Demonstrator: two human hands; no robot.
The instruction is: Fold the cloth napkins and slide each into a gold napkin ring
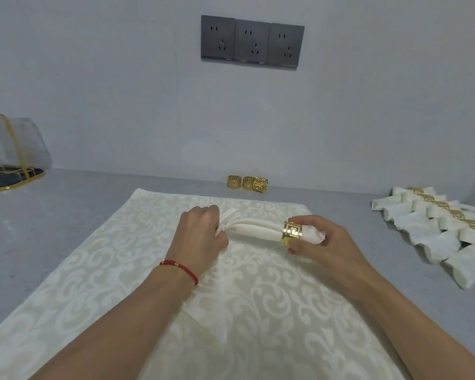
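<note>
Left hand [200,231] grips rolled napkin [254,229]; right hand [324,242] holds gold ring [291,233] around it.

Both forearms reach forward over the counter [66,215]. The left hand [200,234] grips the gathered napkin [254,229]; the right hand [324,242] pinches the gold napkin ring [291,233] around it.

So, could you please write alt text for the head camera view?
Two hands work a folded napkin: the left hand grips one end while the right hand holds a gold ring near the other. Spare rings stand by the wall.
</note>
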